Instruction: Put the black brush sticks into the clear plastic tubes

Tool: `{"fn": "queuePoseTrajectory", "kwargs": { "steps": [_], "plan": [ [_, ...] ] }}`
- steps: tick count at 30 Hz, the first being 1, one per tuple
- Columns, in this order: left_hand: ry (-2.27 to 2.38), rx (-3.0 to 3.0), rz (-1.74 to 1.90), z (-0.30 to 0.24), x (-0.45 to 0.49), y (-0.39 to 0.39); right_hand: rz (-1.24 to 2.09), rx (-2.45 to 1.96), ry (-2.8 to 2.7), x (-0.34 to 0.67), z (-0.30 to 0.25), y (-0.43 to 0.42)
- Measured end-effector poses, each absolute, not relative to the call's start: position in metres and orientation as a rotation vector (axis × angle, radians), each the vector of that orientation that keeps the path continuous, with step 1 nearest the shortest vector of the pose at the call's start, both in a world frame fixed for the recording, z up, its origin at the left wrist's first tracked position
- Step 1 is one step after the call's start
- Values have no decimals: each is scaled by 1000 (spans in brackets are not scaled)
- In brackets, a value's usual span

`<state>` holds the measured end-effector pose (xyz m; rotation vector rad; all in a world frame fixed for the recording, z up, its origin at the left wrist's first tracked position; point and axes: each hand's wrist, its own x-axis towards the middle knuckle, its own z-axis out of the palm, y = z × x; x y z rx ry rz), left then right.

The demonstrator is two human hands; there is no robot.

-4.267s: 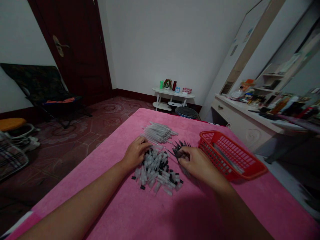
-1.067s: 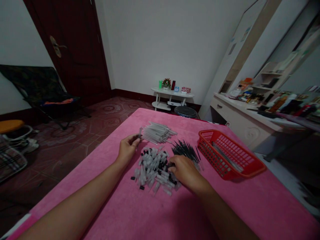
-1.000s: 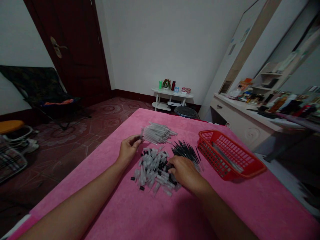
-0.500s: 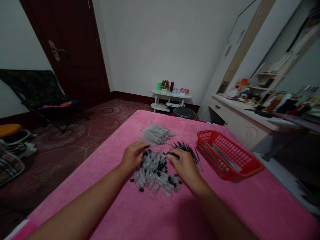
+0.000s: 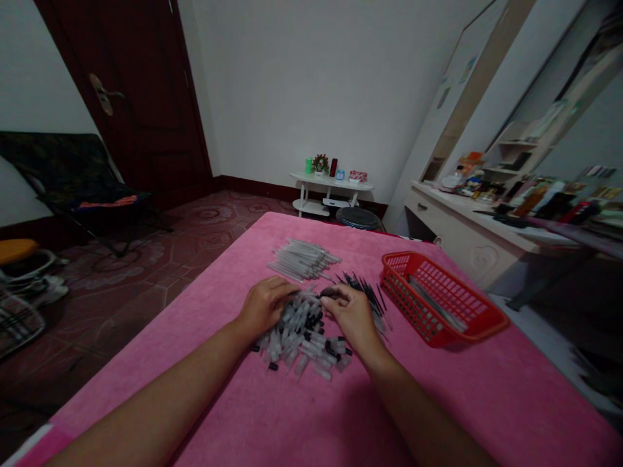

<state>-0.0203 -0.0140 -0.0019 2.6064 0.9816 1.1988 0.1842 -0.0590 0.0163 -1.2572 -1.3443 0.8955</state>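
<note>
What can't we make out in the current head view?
All head view:
- Left hand: any item gripped, hidden by the hand itself.
- Dark piece in the right hand: too small to identify.
- Black rods: partly hidden by the right hand.
- Pile: count, hidden by overlap.
- Chair: cut off by left edge.

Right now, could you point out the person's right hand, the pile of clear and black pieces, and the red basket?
Right hand (image 5: 354,316): head view, back of the hand.
Pile (image 5: 302,336): head view, middle.
Red basket (image 5: 406,307): head view, latticed side wall.
</note>
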Motion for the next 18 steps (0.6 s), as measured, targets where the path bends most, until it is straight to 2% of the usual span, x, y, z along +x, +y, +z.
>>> {"fn": "queuePoseTrajectory", "kwargs": {
  "steps": [18],
  "plan": [
    [934,2651,1180,-1,-18,-16,581,-1340,-1573,184,20,-62]
  ]
}}
